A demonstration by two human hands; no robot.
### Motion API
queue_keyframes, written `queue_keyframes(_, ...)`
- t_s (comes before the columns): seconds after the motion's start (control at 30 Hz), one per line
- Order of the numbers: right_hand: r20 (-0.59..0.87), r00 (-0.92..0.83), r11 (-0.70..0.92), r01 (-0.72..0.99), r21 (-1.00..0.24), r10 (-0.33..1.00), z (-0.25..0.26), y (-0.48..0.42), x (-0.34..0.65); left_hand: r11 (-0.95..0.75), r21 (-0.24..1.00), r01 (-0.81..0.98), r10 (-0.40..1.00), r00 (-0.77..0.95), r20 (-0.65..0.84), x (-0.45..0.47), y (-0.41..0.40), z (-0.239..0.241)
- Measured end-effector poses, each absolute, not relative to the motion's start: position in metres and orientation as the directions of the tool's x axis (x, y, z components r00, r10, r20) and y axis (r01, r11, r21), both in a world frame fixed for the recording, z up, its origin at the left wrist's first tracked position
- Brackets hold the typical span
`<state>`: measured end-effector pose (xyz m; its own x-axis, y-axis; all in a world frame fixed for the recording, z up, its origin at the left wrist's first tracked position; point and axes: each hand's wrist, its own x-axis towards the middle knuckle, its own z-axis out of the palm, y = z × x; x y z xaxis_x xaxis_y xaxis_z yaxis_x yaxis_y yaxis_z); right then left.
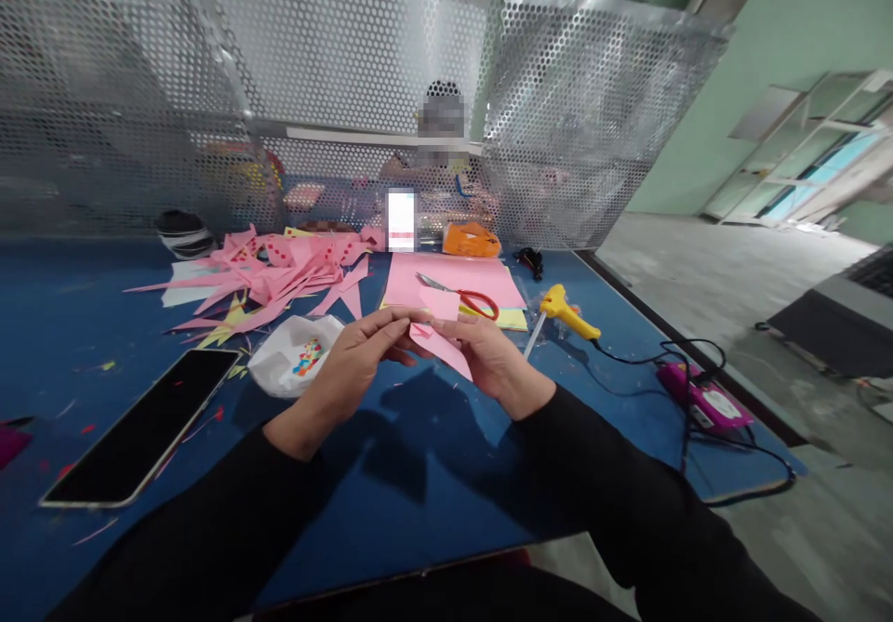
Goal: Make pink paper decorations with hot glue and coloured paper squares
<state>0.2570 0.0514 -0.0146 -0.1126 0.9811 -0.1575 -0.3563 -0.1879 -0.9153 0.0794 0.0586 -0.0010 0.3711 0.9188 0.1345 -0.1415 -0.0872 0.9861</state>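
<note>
A folded piece of pink paper [446, 350] is held up above the blue table between both hands. My left hand [359, 357] pinches its left edge between thumb and fingers. On the right side, my right hand [492, 357] is closed around the paper, thumb on top near a crease. Just behind the hands lie scissors [478, 304] with red-orange handles, resting on pink paper sheets [419, 273] with yellow ones beneath. Beside my left wrist sits a white paper bowl [272, 362] with small colourful bits in it.
Pink paper cut-outs [279, 273] are heaped at the back left. A large black phone [143, 427] lies at left. A yellow glue gun [568, 312], its cord and a magenta box [704, 399] are at right. Behind a perforated metal screen [349, 46] sits another person.
</note>
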Motion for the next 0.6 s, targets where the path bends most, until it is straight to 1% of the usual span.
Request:
queue_keyframes(0.1,-0.107,-0.038,-0.114,-0.336,-0.935,0.993,-0.0115,0.0512,0.2571,-0.039,0.992,-0.119,0.932,0.353,0.079,0.0802,0.0572,-0.0001)
queue_keyframes(0.2,-0.035,0.065,-0.013,-0.304,-0.953,0.997,-0.0079,0.0531,0.2583,0.006,1.000,-0.002,0.935,0.354,-0.005,0.0803,0.0572,0.0016)
queue_keyframes(0.3,0.040,0.131,0.070,-0.237,-0.969,0.991,-0.0057,0.0551,0.2597,-0.034,0.997,0.073,0.930,0.367,0.005,0.0807,0.0579,0.0011)
queue_keyframes(0.43,0.032,0.082,0.049,-0.217,-0.975,0.996,-0.0074,0.0565,0.2616,-0.105,0.993,0.059,0.937,0.341,0.079,0.0820,0.0589,-0.0019)
queue_keyframes(0.6,0.019,0.008,0.021,-0.185,-0.983,1.000,-0.0129,0.0561,0.2618,-0.078,0.995,0.062,0.948,0.312,0.055,0.0850,0.0585,-0.0022)
